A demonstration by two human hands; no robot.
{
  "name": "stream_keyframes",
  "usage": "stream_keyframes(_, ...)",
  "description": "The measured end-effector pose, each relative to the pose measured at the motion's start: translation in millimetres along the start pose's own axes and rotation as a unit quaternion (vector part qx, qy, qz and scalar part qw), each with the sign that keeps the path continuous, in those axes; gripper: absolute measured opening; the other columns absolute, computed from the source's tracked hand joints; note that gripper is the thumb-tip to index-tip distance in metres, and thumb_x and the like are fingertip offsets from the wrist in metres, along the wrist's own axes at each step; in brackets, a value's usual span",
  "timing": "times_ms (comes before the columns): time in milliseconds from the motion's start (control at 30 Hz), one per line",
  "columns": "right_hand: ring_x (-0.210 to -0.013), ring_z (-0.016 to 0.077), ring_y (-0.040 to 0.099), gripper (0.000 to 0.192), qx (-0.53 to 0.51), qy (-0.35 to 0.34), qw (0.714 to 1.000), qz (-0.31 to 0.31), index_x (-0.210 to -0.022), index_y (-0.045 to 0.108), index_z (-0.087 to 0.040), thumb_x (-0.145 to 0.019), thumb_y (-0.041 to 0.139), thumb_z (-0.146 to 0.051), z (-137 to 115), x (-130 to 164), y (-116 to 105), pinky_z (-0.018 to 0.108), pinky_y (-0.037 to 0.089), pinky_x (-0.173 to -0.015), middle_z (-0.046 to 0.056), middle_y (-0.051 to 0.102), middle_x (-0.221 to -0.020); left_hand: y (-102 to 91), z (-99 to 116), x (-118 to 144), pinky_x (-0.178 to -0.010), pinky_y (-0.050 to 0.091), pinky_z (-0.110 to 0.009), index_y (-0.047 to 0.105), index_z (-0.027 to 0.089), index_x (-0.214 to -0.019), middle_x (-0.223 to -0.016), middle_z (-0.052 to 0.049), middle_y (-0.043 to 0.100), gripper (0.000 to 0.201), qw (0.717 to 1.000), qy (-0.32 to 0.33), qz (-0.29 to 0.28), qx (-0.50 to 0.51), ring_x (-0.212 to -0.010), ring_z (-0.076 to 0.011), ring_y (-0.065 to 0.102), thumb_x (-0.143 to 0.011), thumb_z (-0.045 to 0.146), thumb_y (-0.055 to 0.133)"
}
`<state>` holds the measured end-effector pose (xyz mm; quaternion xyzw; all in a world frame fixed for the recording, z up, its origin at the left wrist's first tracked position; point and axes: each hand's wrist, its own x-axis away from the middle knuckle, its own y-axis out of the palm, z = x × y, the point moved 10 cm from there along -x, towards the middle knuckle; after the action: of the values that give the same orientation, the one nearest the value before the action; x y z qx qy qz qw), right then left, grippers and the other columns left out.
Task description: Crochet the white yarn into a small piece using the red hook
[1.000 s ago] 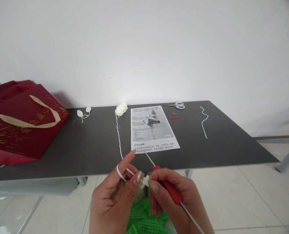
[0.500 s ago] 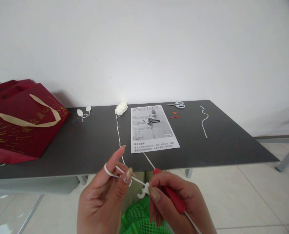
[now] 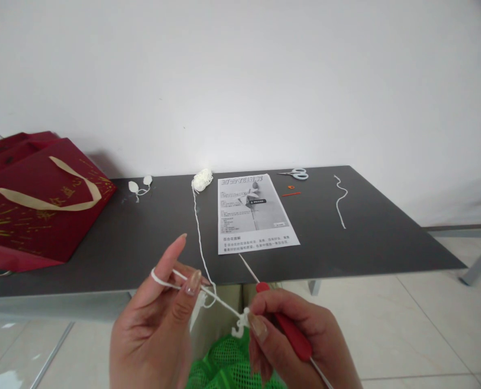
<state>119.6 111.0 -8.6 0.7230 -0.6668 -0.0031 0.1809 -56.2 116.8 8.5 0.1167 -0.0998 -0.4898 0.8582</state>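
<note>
My right hand [image 3: 293, 340] grips a red-handled crochet hook [image 3: 289, 329] and pinches a small white crocheted piece [image 3: 240, 323] at its thumb tip. My left hand [image 3: 155, 329] holds the white yarn strand [image 3: 198, 227], which loops around the raised index finger and passes under the thumb. The strand runs taut from the left hand to the crocheted piece, and back over the dark table [image 3: 151, 243] to a small white yarn ball [image 3: 202, 180].
A printed instruction sheet [image 3: 253, 213] lies mid-table. Scissors [image 3: 296, 174], a small orange marker and needle [image 3: 291, 191] and a loose yarn piece [image 3: 340, 201] lie at the right. Two small white crocheted petals [image 3: 139, 186] and a red gift bag [image 3: 33, 202] sit left. Green mesh [image 3: 224, 364] lies below my hands.
My left hand has moved left and away from my right hand, drawing the yarn out taut between them. My right hand has stayed almost in place with the hook and piece.
</note>
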Motion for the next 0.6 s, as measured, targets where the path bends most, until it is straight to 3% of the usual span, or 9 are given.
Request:
stream_keyframes(300,-0.038,0.0074,0.045,0.025,0.03,-0.021,0.999,0.017,-0.074,0.062,-0.019,-0.078,0.062,-0.043,-4,2,-4,0.019,0.039,-0.04,-0.003,0.054,-0.049,-3.4,7,-5,-0.07,0.047,-0.01,0.064,0.025,-0.118,-0.074,0.004,0.059,0.046,1.0,0.028,0.006,0.004,-0.072,-0.0074,0.054,-0.073,0.019,0.072)
stream_keyframes(467,-0.041,0.0075,0.046,0.023,0.056,-0.057,0.996,0.025,-0.073,0.063,-0.019,-0.079,0.062,-0.041,-9,1,-6,0.017,0.038,-0.04,-0.003,0.055,-0.049,-3.9,16,-3,-0.076,0.046,-0.014,0.059,0.028,-0.124,-0.077,0.004,0.056,0.05,0.996,0.093,0.01,-0.01,-0.076,-0.0088,0.053,-0.077,0.015,0.068)
stream_keyframes(600,-0.041,0.0088,0.047,0.025,0.082,-0.068,0.994,0.018,-0.074,0.064,-0.019,-0.08,0.06,-0.043,-11,0,-3,0.018,0.039,-0.039,-0.002,0.055,-0.049,8.7,9,1,-0.065,0.047,-0.013,0.06,0.03,-0.123,-0.071,0.003,0.057,0.051,0.997,0.048,-0.054,-0.014,-0.067,-0.0086,0.053,-0.074,0.023,0.072)
